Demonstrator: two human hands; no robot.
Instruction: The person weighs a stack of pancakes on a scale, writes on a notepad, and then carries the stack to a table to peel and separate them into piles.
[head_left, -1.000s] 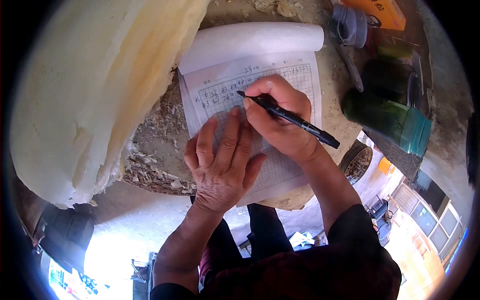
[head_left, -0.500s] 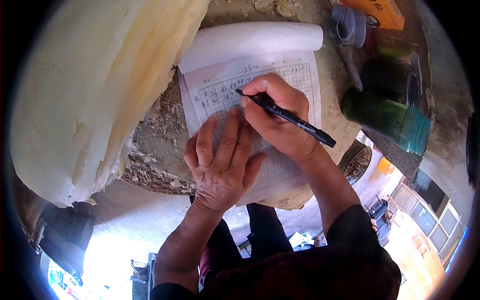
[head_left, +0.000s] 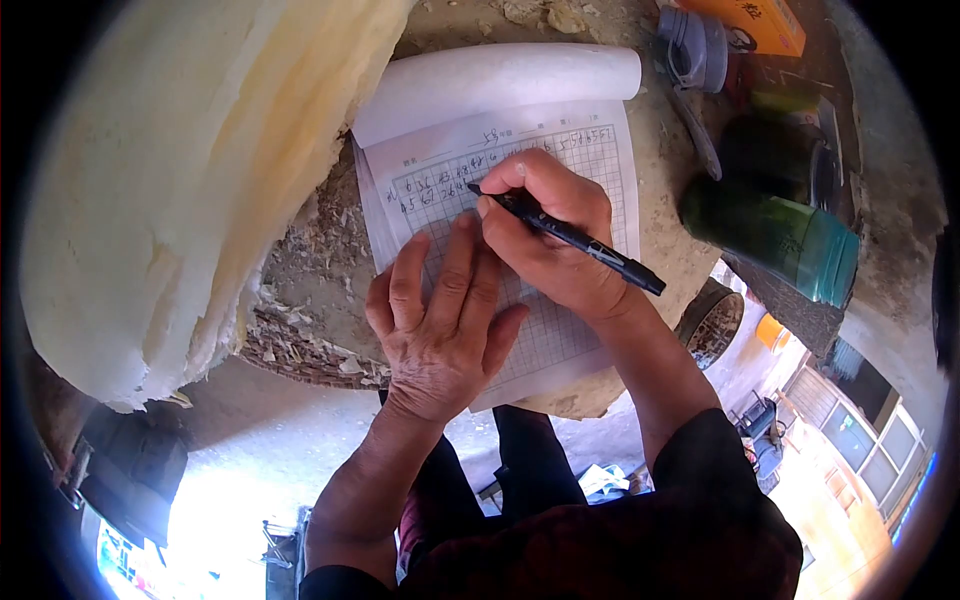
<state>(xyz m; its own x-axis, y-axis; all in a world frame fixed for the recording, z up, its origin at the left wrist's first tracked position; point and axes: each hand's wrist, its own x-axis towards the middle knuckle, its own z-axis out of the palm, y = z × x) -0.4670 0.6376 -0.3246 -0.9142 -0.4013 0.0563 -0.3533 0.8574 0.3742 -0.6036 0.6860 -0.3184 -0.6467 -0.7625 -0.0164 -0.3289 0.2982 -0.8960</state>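
Observation:
A pad of grid paper (head_left: 560, 345) lies on a worn, rough table, its top sheets (head_left: 500, 85) rolled back at the far edge. Handwritten numbers fill parts of its upper rows. My right hand (head_left: 560, 235) grips a black marker pen (head_left: 590, 245), its tip on the second row of numbers and its rear end slanting down to the right. Flat on the lower left of the page rests my left hand (head_left: 440, 320), fingers spread and holding nothing. My right hand covers some of the writing.
A large pale yellowish slab (head_left: 200, 180) with ragged edges rises at the left. To the right are a green bottle (head_left: 770, 245) with a teal cap, a greyish plastic lid (head_left: 695, 50), a spoon-like utensil (head_left: 700, 135) and an orange box (head_left: 755, 22).
The pen tip and my right hand have shifted very slightly left. My left hand stays flat on the paper.

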